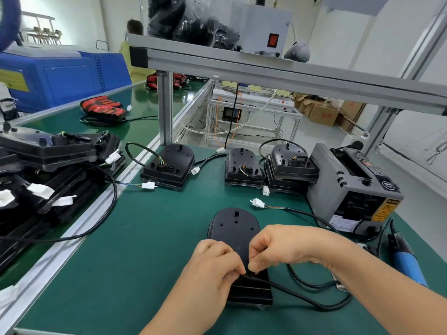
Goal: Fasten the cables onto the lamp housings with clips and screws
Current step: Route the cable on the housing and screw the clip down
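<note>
Here, a matte black, round-topped plastic lamp housing (234,228) is lying flat on the green mat (145,238) just before the person. The left hand (212,264) and right hand (285,245) are curling over its lower end, fingertips nearly meeting, pinching the smooth black cable (290,290).

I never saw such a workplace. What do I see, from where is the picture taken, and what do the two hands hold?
No robot here: a person works with bare hands. The one picture comes from a camera on the person's head, looking down. The left hand and right hand both pinch a black cable over a black plastic lamp housing on the green mat. More black housings lie behind; a grey box-shaped machine and a blue-handled tool stand at right.
</note>
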